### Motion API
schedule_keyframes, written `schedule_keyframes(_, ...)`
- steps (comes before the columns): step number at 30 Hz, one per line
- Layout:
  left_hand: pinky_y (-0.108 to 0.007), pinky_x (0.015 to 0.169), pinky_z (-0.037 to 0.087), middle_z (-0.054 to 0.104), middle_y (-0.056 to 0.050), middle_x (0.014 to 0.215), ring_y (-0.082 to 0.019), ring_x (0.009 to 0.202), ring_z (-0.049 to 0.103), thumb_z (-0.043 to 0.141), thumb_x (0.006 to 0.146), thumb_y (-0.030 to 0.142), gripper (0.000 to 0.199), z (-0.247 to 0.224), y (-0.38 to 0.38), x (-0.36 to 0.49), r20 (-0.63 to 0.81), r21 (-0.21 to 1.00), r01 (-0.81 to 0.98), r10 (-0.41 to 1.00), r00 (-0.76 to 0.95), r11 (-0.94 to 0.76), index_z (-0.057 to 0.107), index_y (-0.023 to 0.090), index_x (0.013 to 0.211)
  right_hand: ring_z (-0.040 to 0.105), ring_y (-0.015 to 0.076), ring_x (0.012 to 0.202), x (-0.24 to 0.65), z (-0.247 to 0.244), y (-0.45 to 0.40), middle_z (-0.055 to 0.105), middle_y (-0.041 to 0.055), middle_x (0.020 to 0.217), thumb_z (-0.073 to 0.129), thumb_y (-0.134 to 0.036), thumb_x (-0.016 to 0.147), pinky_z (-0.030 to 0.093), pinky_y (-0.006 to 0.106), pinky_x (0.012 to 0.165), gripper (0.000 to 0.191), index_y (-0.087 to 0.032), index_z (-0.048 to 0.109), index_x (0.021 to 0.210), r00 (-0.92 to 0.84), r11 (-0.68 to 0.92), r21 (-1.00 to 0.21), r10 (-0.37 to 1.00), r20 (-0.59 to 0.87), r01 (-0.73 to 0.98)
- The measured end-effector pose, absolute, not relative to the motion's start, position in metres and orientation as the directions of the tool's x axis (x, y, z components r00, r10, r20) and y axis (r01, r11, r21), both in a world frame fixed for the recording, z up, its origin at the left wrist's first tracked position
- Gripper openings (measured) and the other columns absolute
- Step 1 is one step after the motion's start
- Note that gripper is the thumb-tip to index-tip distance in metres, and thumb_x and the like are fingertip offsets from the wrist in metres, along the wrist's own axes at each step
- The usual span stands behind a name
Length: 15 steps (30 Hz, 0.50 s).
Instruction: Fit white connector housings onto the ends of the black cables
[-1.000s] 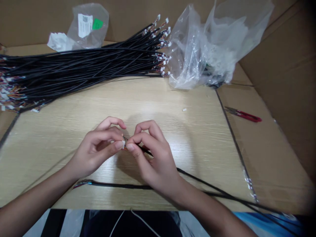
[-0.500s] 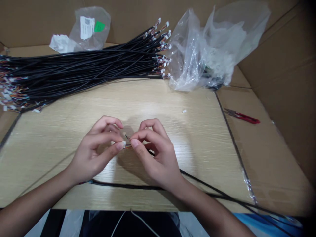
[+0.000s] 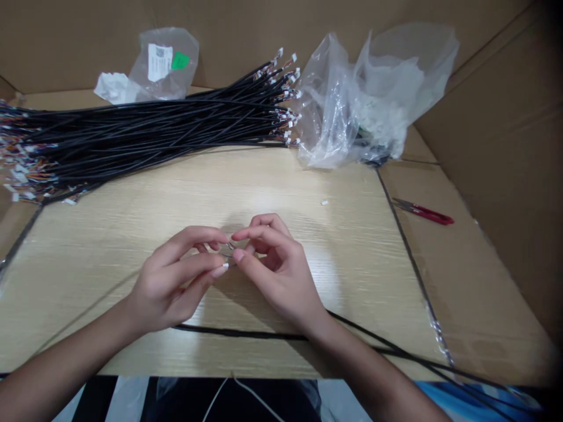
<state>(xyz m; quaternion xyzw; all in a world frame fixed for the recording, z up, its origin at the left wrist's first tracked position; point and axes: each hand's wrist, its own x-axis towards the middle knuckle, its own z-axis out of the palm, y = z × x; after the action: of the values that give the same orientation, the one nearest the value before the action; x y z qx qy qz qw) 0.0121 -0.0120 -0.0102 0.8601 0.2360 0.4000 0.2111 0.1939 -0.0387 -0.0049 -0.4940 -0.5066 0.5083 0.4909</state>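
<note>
Near the middle of the table, my left hand [image 3: 178,278] pinches a small white connector [image 3: 226,266] between thumb and forefinger. Thin wires [image 3: 229,246] run from there toward my right hand [image 3: 279,269], whose thumb tip touches them. The right forefinger is raised a little off its thumb, and its other fingers are curled. Both hands' fingertips nearly meet. Behind the right wrist a black cable [image 3: 352,325] comes out and runs to the lower right. Another black cable [image 3: 237,333] lies along the front of the table, passing below both hands.
A large bundle of black cables [image 3: 145,129] with white connectors lies at the back left. Clear plastic bags [image 3: 328,111] stand at the back right, and a labelled bag [image 3: 176,64] behind the bundle. Red-handled snips [image 3: 424,212] lie on cardboard at right. A small white piece [image 3: 324,203] is on the table.
The left hand's raised fingers have come down and right, toward the wires by the right fingertips. The right forefinger has lifted away from its thumb. The camera view has shifted slightly.
</note>
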Motion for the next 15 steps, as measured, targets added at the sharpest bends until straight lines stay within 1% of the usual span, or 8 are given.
schedule_keyframes(3,-0.022,0.081,0.054,0.058,-0.009,0.114,-0.011,0.106,0.058,0.057,0.084,0.001,0.02,-0.0102,-0.0123,0.0113,0.606,0.514,0.236,0.544,0.581,-0.825,0.057,0.012,0.1,0.052,0.0027,0.06,0.193,-0.0052,-0.0383,0.044,0.0023,0.101,0.067,-0.022,0.079,0.046,0.023,0.054,0.011,-0.016,0.068,0.089,-0.039,-0.029,-0.999,0.999,-0.028,-0.027)
schedule_keyframes(5,-0.023,0.081,0.054,0.059,-0.01,0.115,-0.012,0.106,0.058,0.056,0.083,0.0,0.019,-0.0095,-0.0126,0.0114,0.612,0.504,0.235,0.535,0.582,-0.831,0.058,0.011,0.099,0.052,0.0038,0.062,0.1933,-0.0057,-0.0377,0.045,0.0025,0.101,0.069,-0.022,0.077,0.047,0.024,0.057,0.011,-0.016,0.068,0.087,-0.04,-0.043,-0.999,0.998,-0.042,-0.025)
schedule_keyframes(8,-0.023,0.08,0.054,0.059,-0.011,0.118,-0.012,0.105,0.059,0.055,0.084,-0.001,0.017,-0.0072,-0.0131,0.0126,0.605,0.519,0.225,0.54,0.585,-0.825,0.059,0.011,0.096,0.054,0.0086,0.073,0.1957,-0.006,-0.0364,0.048,0.0039,0.099,0.073,-0.024,0.074,0.048,0.027,0.064,0.011,-0.016,0.071,0.081,-0.054,-0.07,-0.997,0.996,-0.071,0.012)
schedule_keyframes(10,-0.023,0.08,0.054,0.06,-0.011,0.117,-0.012,0.103,0.06,0.055,0.084,0.0,0.014,-0.006,-0.0131,0.0134,0.604,0.521,0.226,0.543,0.584,-0.823,0.06,0.011,0.093,0.055,0.0119,0.081,0.1978,-0.0057,-0.0356,0.05,0.0049,0.098,0.075,-0.026,0.074,0.048,0.028,0.068,0.011,-0.016,0.072,0.078,-0.081,-0.095,-0.995,0.992,-0.095,0.005)
schedule_keyframes(12,-0.026,0.082,0.054,0.061,-0.01,0.116,-0.013,0.103,0.059,0.056,0.085,0.002,0.013,-0.006,-0.0128,0.0139,0.614,0.505,0.239,0.539,0.576,-0.83,0.061,0.011,0.092,0.056,0.0141,0.086,0.1994,-0.0052,-0.0349,0.051,0.0058,0.099,0.074,-0.028,0.077,0.049,0.029,0.069,0.011,-0.017,0.072,0.077,-0.107,-0.114,-0.993,0.988,-0.11,-0.028)
schedule_keyframes(15,-0.032,0.089,0.055,0.062,-0.009,0.116,-0.015,0.108,0.058,0.057,0.084,0.002,0.016,-0.0084,-0.0127,0.0139,0.64,0.48,0.245,0.527,0.559,-0.843,0.061,0.012,0.095,0.056,0.0163,0.09,0.2004,-0.0049,-0.0343,0.051,0.007,0.098,0.072,-0.03,0.08,0.049,0.028,0.065,0.013,-0.018,0.072,0.075,-0.134,-0.11,-0.993,0.986,-0.103,-0.047)
